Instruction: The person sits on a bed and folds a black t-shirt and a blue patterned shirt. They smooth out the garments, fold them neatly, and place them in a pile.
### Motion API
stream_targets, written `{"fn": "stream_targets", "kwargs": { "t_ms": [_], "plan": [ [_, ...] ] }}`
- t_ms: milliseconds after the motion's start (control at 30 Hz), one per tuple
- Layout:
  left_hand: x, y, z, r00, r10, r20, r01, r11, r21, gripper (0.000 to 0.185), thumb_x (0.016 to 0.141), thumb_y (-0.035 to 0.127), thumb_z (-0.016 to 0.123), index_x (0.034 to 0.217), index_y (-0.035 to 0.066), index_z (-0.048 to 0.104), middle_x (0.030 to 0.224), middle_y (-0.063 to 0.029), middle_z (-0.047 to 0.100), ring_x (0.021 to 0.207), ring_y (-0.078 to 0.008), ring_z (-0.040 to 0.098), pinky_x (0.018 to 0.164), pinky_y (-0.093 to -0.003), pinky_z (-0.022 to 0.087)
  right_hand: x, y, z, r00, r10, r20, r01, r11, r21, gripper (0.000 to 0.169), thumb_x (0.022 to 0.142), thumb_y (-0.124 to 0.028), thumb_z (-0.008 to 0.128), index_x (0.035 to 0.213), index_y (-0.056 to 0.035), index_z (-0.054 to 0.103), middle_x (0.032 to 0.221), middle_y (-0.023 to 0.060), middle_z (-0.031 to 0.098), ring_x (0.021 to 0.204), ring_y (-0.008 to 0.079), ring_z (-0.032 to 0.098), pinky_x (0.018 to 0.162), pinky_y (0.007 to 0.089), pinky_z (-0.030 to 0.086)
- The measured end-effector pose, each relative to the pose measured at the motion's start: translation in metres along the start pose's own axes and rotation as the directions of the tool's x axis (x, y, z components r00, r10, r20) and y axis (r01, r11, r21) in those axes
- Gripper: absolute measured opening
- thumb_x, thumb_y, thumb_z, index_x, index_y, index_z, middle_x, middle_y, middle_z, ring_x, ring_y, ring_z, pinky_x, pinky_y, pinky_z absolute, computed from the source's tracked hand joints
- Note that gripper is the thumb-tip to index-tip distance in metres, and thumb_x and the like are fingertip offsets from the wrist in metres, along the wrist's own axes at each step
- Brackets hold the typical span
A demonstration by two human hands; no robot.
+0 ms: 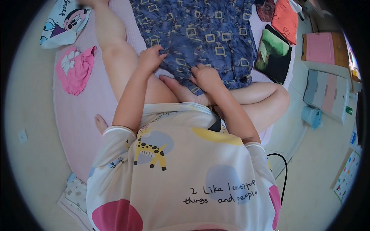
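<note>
A dark blue cloth garment with yellow square outlines (202, 37) lies spread in front of my crossed legs, its top end running out of view. My left hand (151, 59) is at its near left edge, thumb and fingertips close to the fabric; whether they pinch it is hard to tell. My right hand (205, 77) rests on the near edge, fingers curled on gathered fabric. A corner of the cloth hangs over my ankle beneath that hand.
A pink garment (75, 69) and a white bag with cartoon print (65, 26) lie at the left. Folded green-and-black (274, 55) and orange (285, 21) clothes lie at the right. Beyond the pink bed sheet (75, 121) stand a drawer cabinet (326, 93) and a blue bin (311, 117).
</note>
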State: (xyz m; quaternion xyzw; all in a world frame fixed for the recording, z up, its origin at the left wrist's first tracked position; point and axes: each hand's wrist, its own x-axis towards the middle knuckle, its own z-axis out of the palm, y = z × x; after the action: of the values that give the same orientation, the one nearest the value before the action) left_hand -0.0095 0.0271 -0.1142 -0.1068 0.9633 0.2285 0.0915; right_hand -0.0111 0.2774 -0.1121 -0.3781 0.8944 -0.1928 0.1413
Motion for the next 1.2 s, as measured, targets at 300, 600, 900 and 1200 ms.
{"fn": "stream_targets", "kwargs": {
  "t_ms": [300,600,900,1200],
  "plan": [
    [-0.024,0.011,0.002,0.947,0.186,-0.260,-0.150,0.977,0.155,0.039,0.070,0.015,0.071,0.107,0.010,0.062,0.104,-0.0122,0.060,0.097,-0.0323,0.057,0.086,-0.0417,0.042,-0.043,0.006,0.005,0.991,0.113,0.066,-0.114,0.994,0.000,0.010,0.076,-0.013,0.058,0.081,-0.0046,0.062,0.082,0.0136,0.059,0.079,0.0337,0.060,0.068,0.0437,0.049],
    [-0.040,0.016,0.022,0.901,0.224,-0.373,-0.202,0.975,0.097,0.033,0.070,0.010,0.069,0.103,0.007,0.062,0.101,-0.0134,0.059,0.094,-0.0332,0.054,0.084,-0.0426,0.042,-0.033,-0.012,-0.011,0.982,0.083,-0.172,-0.082,0.997,0.012,0.016,0.075,-0.010,0.059,0.090,-0.0046,0.060,0.091,0.0121,0.059,0.079,0.0334,0.061,0.070,0.0416,0.051],
    [-0.006,-0.024,0.018,0.996,-0.083,0.011,0.084,0.973,-0.214,0.025,0.079,0.017,0.065,0.100,0.005,0.063,0.082,-0.0160,0.066,0.076,-0.0332,0.063,0.070,-0.0407,0.048,-0.034,-0.019,-0.002,0.997,-0.060,-0.041,0.066,0.983,0.172,0.017,0.072,-0.003,0.056,0.087,-0.0075,0.060,0.088,0.0109,0.055,0.075,0.0316,0.060,0.065,0.0410,0.050],
    [-0.007,-0.018,0.015,0.989,-0.133,0.070,0.137,0.989,-0.050,0.007,0.083,0.012,0.058,0.088,0.006,0.057,0.072,-0.0131,0.061,0.067,-0.0270,0.060,0.060,-0.0382,0.046,-0.045,-0.014,-0.011,0.997,-0.017,-0.071,0.030,0.982,0.187,0.008,0.071,-0.002,0.054,0.078,-0.0051,0.057,0.084,0.0116,0.053,0.078,0.0321,0.059,0.064,0.0420,0.048]
  ]
}}
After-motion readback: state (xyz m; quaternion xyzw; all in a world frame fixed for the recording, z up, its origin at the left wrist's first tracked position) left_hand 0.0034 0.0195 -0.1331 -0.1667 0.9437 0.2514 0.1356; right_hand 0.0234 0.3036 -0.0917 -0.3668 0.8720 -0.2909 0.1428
